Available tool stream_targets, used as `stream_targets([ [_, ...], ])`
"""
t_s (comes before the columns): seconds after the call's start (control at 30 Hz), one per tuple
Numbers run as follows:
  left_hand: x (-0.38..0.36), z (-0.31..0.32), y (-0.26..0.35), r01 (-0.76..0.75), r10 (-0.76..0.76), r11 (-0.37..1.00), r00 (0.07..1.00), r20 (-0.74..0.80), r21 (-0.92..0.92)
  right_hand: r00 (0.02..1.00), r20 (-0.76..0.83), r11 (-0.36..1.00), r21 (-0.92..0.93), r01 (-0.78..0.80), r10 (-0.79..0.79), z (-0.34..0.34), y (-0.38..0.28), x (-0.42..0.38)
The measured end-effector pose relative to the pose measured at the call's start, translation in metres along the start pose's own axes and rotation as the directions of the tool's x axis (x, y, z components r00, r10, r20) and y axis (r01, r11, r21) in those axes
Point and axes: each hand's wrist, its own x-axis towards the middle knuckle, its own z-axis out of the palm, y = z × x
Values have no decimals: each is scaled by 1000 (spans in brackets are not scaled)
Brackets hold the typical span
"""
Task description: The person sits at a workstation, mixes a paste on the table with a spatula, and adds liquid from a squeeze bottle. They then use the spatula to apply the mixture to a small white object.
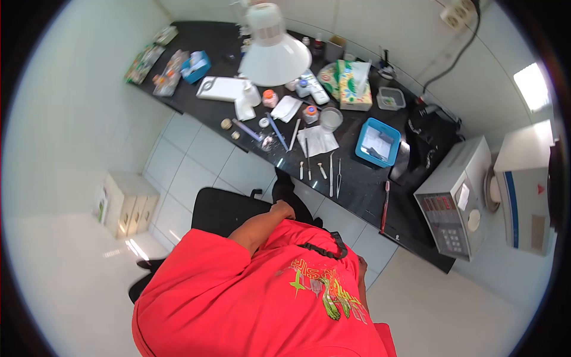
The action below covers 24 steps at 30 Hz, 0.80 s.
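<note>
My left hand is low by my lap, in front of the black chair and below the bench's front edge. Its fingers are too small and turned away to make out, and nothing shows in it. On my right, only a strip of arm shows past the red shirt; my right hand is hidden. Nearest on the dark bench lie tweezers, a slim metal tool, two small brushes and a red-handled toothbrush. A white tissue lies behind them.
A white lamp hangs over the bench. Behind the tools stand a blue basket, a tissue box and small jars. A grey appliance with buttons fills the right end. A small drawer cabinet stands left.
</note>
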Motion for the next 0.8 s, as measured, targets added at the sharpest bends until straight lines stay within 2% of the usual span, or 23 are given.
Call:
stream_targets([
  [0.03,3,-13,0,59,-59,998,998,7,13,999,-30,999,28,-25,26,10,-8,-7],
  [0.07,8,-27,0,64,-77,986,994,81,155,991,-70,992,65,-110,115,19,-18,-10],
  [0.1,7,-43,-1,59,-78,978,993,89,200,973,-103,975,104,-196,206,29,-25,-16],
  [0.17,9,-70,-14,142,-168,965,980,109,219,946,-103,939,196,-284,308,55,-15,-20],
  [0.2,71,-56,-36,162,-200,931,976,88,326,910,-130,904,234,-357,393,74,-19,-21],
  [0.23,86,-72,-49,165,-209,921,973,92,352,870,-151,866,267,-422,470,93,-25,-16],
  [0.3,105,-86,-86,-116,85,898,992,92,425,850,-58,844,171,-508,524,134,-68,-23],
  [0.33,100,-93,-100,-95,47,899,992,121,427,863,-15,863,35,-505,505,156,-64,-16],
  [0.4,90,-127,-113,-221,188,880,975,120,420,941,70,875,-397,-278,331,204,-64,-6],
  [0.43,106,-129,-129,-190,144,886,980,139,423,915,28,777,-539,-326,403,231,-69,-6],
  [0.47,125,-126,-147,-74,45,908,996,78,413,886,-22,658,-662,-360,463,255,-76,-10],
  [0.5,137,-125,-163,38,-46,914,999,10,404,872,-3,655,-658,-371,490,271,-74,-12],
  [0.53,116,-135,-160,58,-69,905,998,11,422,865,-98,594,-689,-415,492,284,-70,-11],
  [0.6,42,-178,-122,176,-168,928,984,-55,327,844,-247,523,-692,-498,476,300,-68,0],
  [0.63,49,-175,-132,190,-179,922,982,-63,338,828,-300,504,-679,-534,473,298,-62,4],
  [0.7,73,-172,-145,-1,15,875,1000,-24,484,835,-357,551,-631,-547,419,292,-24,17],
  [0.73,81,-173,-152,0,21,868,999,-37,496,841,-388,577,-612,-541,376,289,-14,25],
  [0.77,85,-171,-163,-240,301,800,953,-22,551,842,-423,596,-596,-538,336,284,-2,27],
  [0.8,91,-172,-168,-456,563,658,826,10,600,837,-433,609,-578,-543,335,279,7,29],
])
